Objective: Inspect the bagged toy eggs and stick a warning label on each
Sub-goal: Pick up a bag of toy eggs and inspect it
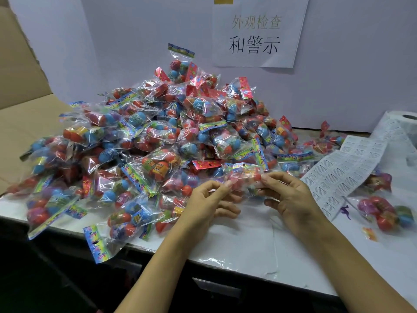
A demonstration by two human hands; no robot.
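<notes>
A clear bag of toy eggs (244, 180) is held just above the table between both hands, blurred by motion. My left hand (209, 199) pinches its left end with thumb and fingertips. My right hand (287, 195) pinches its right end. Behind them rises a big pile of bagged toy eggs (158, 136) in red, blue and orange, with colourful header cards. A strip of white warning labels (345, 170) runs from a roll (404, 123) at the right down toward my right hand.
A single bag of eggs (383, 213) lies at the right, near the label strip. A white table (237, 240) has its front edge close to me. A white back wall carries a paper sign (257, 35). An open cardboard box (24, 105) stands at the left.
</notes>
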